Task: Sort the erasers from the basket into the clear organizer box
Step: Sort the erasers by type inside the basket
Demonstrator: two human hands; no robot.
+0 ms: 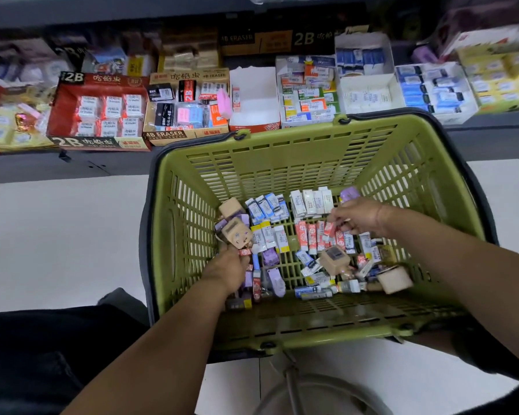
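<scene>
Your left hand [226, 269] gripped small red eraser [244, 252], near left in green basket [282, 151]. Fingers of your right hand [358, 217] pinched red-and-white eraser [330, 229]. Loose erasers [270, 206] covered basket floor. Probably light, firm, slick-wrapped: pinch long sides.

The basket [282, 140] stands on the floor [57, 235] before the shelf [72, 170] of display boxes [99, 112], with erasers [267, 206] lying inside it.

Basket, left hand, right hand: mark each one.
basket [282, 327], head view, near green wall.
left hand [226, 269], head view, back of the hand gripping a tan box [235, 235].
right hand [358, 217], head view, back of the hand pinching a red eraser [330, 229].
</scene>
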